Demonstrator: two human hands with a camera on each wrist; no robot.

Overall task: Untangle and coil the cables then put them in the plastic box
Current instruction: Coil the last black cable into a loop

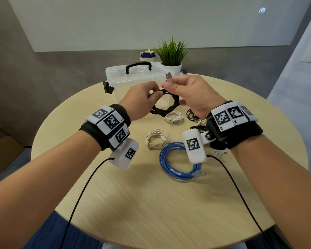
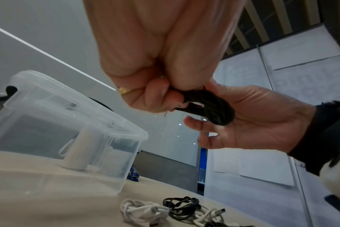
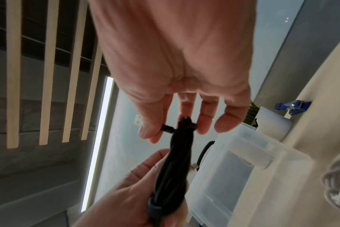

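A black cable (image 1: 164,109), wound into a twisted ring, hangs in the air between both hands in front of the box. My left hand (image 1: 153,94) pinches the ring's top left; its fingers curl round the strands (image 2: 210,107). My right hand (image 1: 169,87) pinches the cable's end just below its silver USB plug (image 1: 169,77), which points up. In the right wrist view the black coil (image 3: 177,161) runs from the right fingertips (image 3: 155,130) down into the left palm. The clear plastic box (image 1: 118,81) stands behind the hands with its lid on and its black handle (image 1: 138,66) upright.
On the round wooden table (image 1: 115,186) lie two white cable coils (image 1: 174,117) (image 1: 156,139), a blue network cable coil (image 1: 178,164) and a black tangle (image 1: 192,114) under my right wrist. A potted plant (image 1: 171,54) and a bottle (image 1: 147,55) stand behind the box.
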